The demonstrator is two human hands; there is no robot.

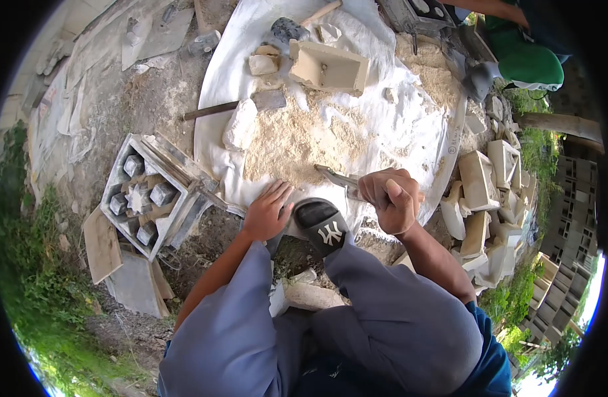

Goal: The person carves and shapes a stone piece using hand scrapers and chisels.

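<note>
My left hand lies palm down at the near edge of the white sheet, fingers stretched out beside the sandy material. My right hand is closed around a trowel-like metal tool. Its narrow blade points left, with the tip over the near edge of the pale sandy pile; most of its handle is hidden in my fist. Between my hands is my black sandal with a white logo. Behind the pile, a beige box-shaped block lies with its hollow towards me.
A hexagonal metal mould stands at left beside wooden boards. A hammer and a whitish stone lie on the sheet. Cast blocks are piled at right. Another person's green-clad leg is at top right.
</note>
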